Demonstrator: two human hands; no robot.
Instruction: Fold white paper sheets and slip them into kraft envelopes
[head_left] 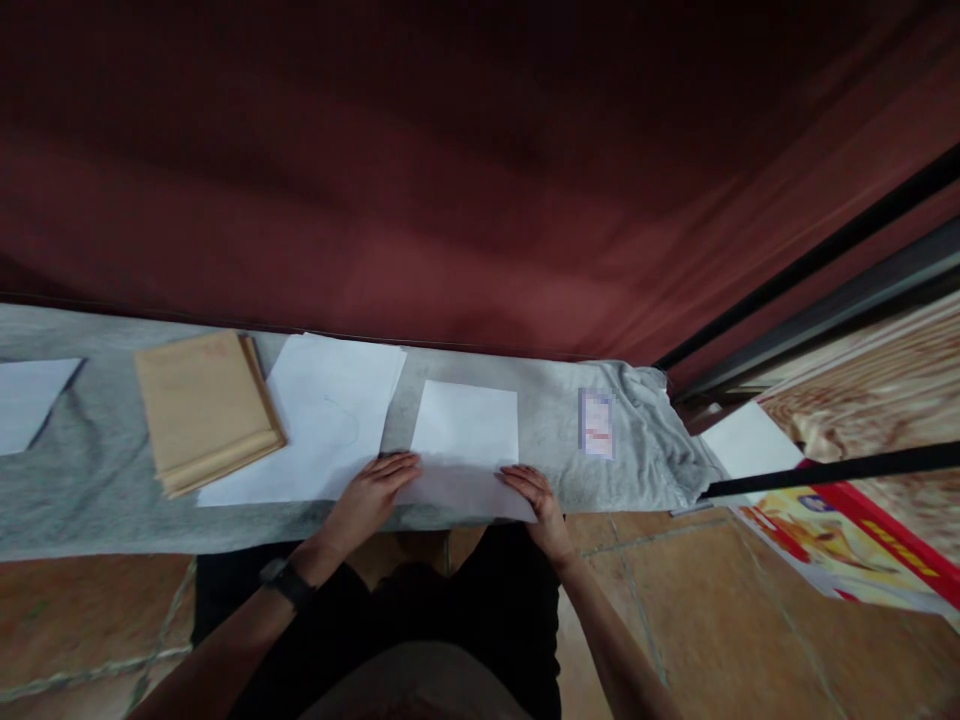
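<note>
The white sheet (466, 422) lies at the front edge of the cloth-covered bench (551, 400), probably for easy reach. The left hand (379, 490) and right hand (538, 505) rest on opposite sides, fingers together, seemingly steadying it; I cannot tell whether they pinch. Leftward, a brown stack (206, 405) overlaps white papers (341, 400), perhaps weighting them.

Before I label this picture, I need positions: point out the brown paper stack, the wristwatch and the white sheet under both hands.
Brown paper stack (208, 408), head view, middle of its top face.
Wristwatch (278, 574), head view, on its dark face.
White sheet (466, 448), head view, near its middle.
</note>
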